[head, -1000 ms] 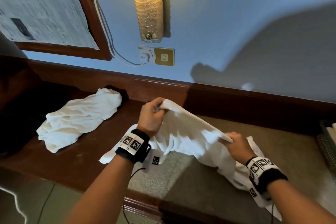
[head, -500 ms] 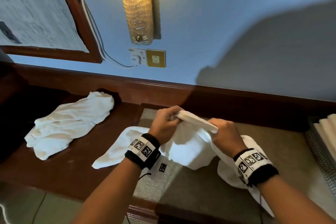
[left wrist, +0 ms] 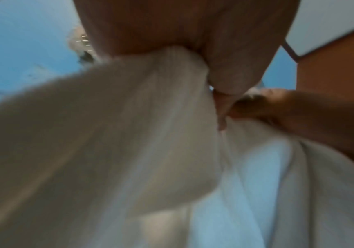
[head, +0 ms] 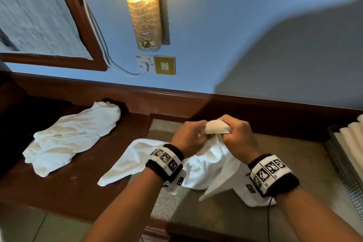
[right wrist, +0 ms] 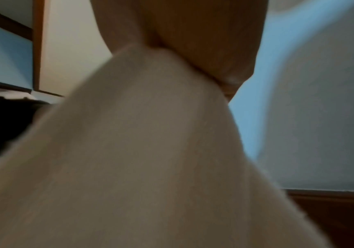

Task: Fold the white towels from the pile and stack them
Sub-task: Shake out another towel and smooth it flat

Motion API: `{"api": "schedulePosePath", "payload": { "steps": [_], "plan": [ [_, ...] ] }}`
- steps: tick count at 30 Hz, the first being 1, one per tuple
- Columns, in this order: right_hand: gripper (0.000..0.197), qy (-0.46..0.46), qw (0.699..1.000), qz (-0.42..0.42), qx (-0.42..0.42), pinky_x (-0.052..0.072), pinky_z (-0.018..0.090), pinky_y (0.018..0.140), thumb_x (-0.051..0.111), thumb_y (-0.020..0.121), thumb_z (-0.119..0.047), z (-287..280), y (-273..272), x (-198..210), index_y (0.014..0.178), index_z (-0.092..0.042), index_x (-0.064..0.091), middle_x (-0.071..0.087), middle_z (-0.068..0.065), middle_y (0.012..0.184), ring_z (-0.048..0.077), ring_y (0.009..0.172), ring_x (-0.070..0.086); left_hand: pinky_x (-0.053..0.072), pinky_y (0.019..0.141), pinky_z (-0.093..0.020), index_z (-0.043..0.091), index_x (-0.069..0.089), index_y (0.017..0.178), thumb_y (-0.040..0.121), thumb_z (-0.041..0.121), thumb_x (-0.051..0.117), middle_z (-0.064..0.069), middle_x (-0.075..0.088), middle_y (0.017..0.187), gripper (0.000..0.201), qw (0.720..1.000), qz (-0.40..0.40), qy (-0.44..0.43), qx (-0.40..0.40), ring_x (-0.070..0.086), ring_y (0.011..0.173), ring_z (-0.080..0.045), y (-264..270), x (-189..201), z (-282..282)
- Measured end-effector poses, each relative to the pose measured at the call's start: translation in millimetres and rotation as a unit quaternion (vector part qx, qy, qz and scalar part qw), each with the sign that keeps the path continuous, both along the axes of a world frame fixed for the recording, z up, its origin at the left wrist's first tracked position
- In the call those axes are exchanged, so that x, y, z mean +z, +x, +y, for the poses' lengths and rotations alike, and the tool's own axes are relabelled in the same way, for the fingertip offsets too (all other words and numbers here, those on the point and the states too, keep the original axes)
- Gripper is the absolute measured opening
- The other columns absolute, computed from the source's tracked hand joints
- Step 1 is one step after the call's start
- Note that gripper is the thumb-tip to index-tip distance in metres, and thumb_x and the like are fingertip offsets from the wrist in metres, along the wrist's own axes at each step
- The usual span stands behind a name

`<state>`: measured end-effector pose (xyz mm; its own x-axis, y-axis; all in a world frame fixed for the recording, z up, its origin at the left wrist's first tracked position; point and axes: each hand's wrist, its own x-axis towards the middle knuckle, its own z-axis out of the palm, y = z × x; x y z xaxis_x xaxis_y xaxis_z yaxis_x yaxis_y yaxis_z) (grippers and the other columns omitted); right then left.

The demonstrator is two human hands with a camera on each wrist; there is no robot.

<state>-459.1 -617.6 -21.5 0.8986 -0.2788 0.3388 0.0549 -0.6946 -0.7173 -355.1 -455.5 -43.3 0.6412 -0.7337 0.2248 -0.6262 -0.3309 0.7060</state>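
Nearest the camera, at 6 o'clock in the head view: both forearms reach in over the desk [head: 225, 220]. The towel in hand [head: 206, 165] is white, unfolded, bunched; its lower part drapes onto the desk at centre, with one end trailing toward 8 o'clock and another toward 5 o'clock.

Grip: the left hand [head: 187, 136] has its fingers curled round a gathered edge of the towel; the right hand [head: 238, 135] is curled on the same edge, just beside the left, the two almost touching. Both wrist views are blurred but show cloth running up into the closed fingers.

Judgement on step: the two hands have a top edge or two corners brought together, so this reads as the first fold of this towel, not yet laid flat or smoothed.

Farther out, at 9 o'clock: the pile [head: 72, 137] of white towels lies crumpled on the dark wood, well apart from the hands. Count cannot be told.

At 3 o'clock, at the frame edge: a metal basket [head: 341, 169] holds white folded pieces [head: 351, 139], probably the stack so far.

Progress: some towels seem done; one in work, the pile remains.
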Motion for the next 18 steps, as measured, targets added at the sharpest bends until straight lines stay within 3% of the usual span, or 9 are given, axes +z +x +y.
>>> {"api": "schedulePosePath", "payload": {
  "steps": [3,7,9,10,12,13,14,16,18],
  "plan": [
    [0.038,-0.033,0.997,0.048,-0.049,0.044,0.03,0.062,0.057,0.077,0.006,-17.0,-7.6,-17.4,0.095,-0.026,0.064,0.061,-0.008,0.084,0.016,0.075,0.059,0.051,0.065,-0.046,0.023,0.071,0.083,0.09,0.046,0.06,0.008,0.064,0.067,0.026,0.995,0.024,-0.056,0.082,0.057,0.065,-0.012,19.2,9.1,14.4],
    [0.043,0.007,0.985,0.131,-0.112,0.042,0.028,0.061,0.056,0.083,0.01,-35.2,-27.8,-45.4,0.094,-0.031,0.061,0.062,-0.005,0.085,0.02,0.079,0.061,0.053,0.067,-0.043,0.02,0.068,0.082,0.09,0.051,0.053,0.005,0.068,0.071,0.035,0.988,-0.015,-0.002,0.152,0.064,0.073,-0.02,39.1,13.7,42.7],
    [0.038,0.035,0.989,0.111,-0.095,0.041,0.024,0.057,0.056,0.087,0.009,-31.9,-29.4,-39.2,0.093,-0.028,0.062,0.064,-0.005,0.079,0.01,0.074,0.061,0.054,0.081,-0.041,0.027,0.072,0.099,0.088,0.05,0.057,0.006,0.073,0.092,0.029,0.986,-0.033,0.025,0.161,0.068,0.092,-0.022,40.9,13.4,45.7],
    [0.037,0.04,0.992,0.102,-0.066,0.042,0.024,0.057,0.056,0.086,0.009,-27.8,-26.7,-33.0,0.093,-0.027,0.064,0.065,-0.005,0.078,0.005,0.073,0.061,0.053,0.092,-0.039,0.031,0.07,0.117,0.086,0.048,0.065,0.004,0.073,0.11,0.036,0.989,-0.046,0.042,0.131,0.067,0.106,-0.02,37.0,15.0,43.0],
    [0.037,0.035,0.995,0.089,-0.005,0.045,0.02,0.062,0.056,0.084,0.007,-15.5,-17.2,-16.5,0.097,-0.025,0.069,0.069,-0.008,0.081,0.002,0.078,0.063,0.047,0.103,-0.036,0.034,0.05,0.148,0.079,0.05,0.08,0.003,0.064,0.133,0.077,0.994,-0.051,0.083,0.041,0.059,0.121,-0.016,21.9,12.4,26.9],
    [0.036,0.034,0.996,0.078,0.012,0.046,0.016,0.064,0.056,0.083,0.005,-9.7,-12.2,-9.0,0.1,-0.023,0.07,0.07,-0.01,0.083,0.0,0.081,0.064,0.049,0.101,-0.036,0.037,0.046,0.15,0.077,0.054,0.081,0.004,0.064,0.132,0.082,0.995,-0.047,0.093,0.006,0.06,0.119,-0.014,12.3,10.2,16.9],
    [0.034,0.037,0.997,0.064,0.018,0.046,0.013,0.066,0.055,0.08,0.001,-5.8,-7.8,-2.4,0.101,-0.022,0.071,0.07,-0.011,0.085,0.0,0.082,0.064,0.052,0.094,-0.037,0.039,0.053,0.142,0.079,0.056,0.078,0.006,0.069,0.122,0.07,0.996,-0.034,0.079,-0.019,0.063,0.11,-0.013,5.7,6.2,6.9],
    [0.036,0.025,0.999,0.042,0.007,0.047,0.015,0.067,0.053,0.076,-0.003,-6.0,-4.2,3.6,0.101,-0.023,0.07,0.07,-0.011,0.085,0.002,0.081,0.064,0.053,0.071,-0.038,0.033,0.068,0.104,0.087,0.046,0.071,0.007,0.07,0.085,0.022,1.0,0.005,0.007,-0.02,0.063,0.078,-0.014,4.9,-1.6,-4.1],
    [0.037,-0.013,0.998,0.05,-0.019,0.048,0.022,0.065,0.055,0.077,0.003,-16.9,-8.9,-3.8,0.099,-0.025,0.068,0.068,-0.012,0.082,0.004,0.075,0.063,0.043,0.06,-0.035,0.027,0.065,0.082,0.088,0.035,0.066,0.007,0.06,0.067,0.01,0.997,0.058,-0.051,0.007,0.053,0.062,-0.011,16.2,-4.6,-1.3]
  ]
}}
